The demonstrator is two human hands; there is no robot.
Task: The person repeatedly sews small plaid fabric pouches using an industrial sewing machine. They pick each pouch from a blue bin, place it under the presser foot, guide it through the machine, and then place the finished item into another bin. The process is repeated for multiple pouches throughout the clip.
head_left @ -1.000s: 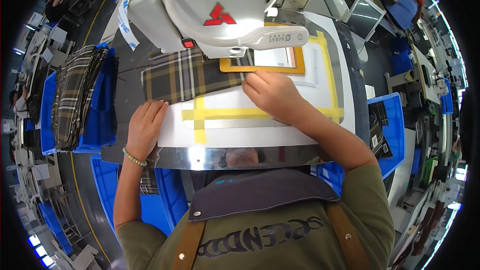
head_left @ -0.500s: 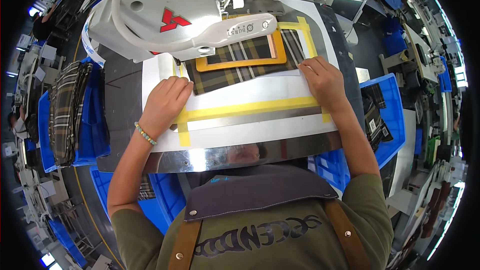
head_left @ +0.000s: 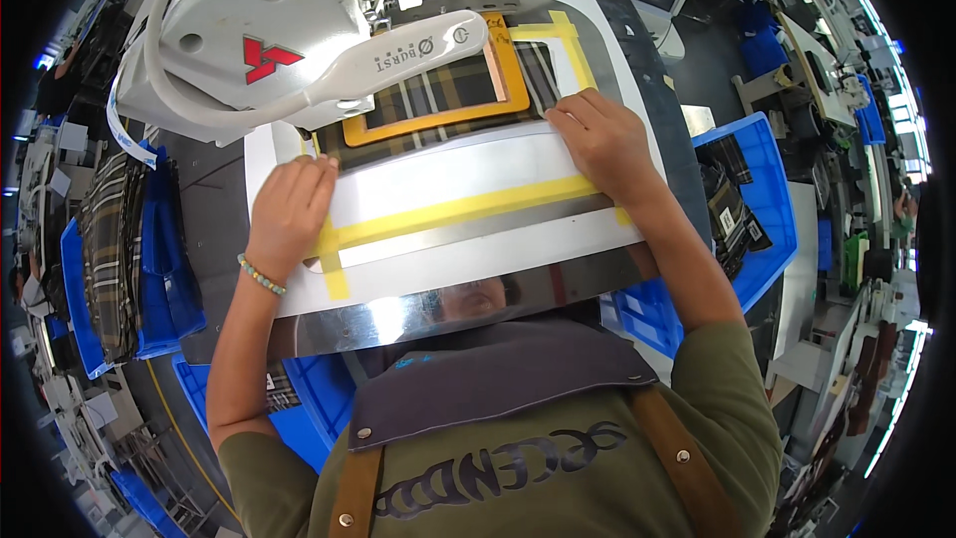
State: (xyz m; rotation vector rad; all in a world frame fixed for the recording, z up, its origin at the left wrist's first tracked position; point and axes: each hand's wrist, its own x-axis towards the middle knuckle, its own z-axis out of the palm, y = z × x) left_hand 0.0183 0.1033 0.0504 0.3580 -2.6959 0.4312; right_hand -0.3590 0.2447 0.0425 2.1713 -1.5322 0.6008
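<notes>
A brown, black and white plaid fabric piece (head_left: 453,137) lies on the white work plate (head_left: 448,179), partly under an orange rectangular frame (head_left: 516,90). My left hand (head_left: 291,204) is at the fabric's near left corner, its fingers closed together and pressing down there. At the near right corner, my right hand (head_left: 605,144) pinches the fabric edge between thumb and fingers. The fingertips of both hands are partly hidden. Above the fabric hangs a white sewing machine head (head_left: 249,30), with a pale, cabled handle-shaped part (head_left: 418,55) covering some of the frame.
Yellow tape strips (head_left: 458,211) border the plate. A blue bin (head_left: 164,309) with stacked plaid pieces (head_left: 112,239) stands left; another blue bin (head_left: 777,189) with dark plaid pieces (head_left: 732,209) is right. A shiny metal edge (head_left: 438,317) runs along the table's front.
The whole view has shifted, so the machine appears further left. The fabric's near left corner has moved closer to the orange frame, and its near edge lies straighter. Both hands stay at its corners.
</notes>
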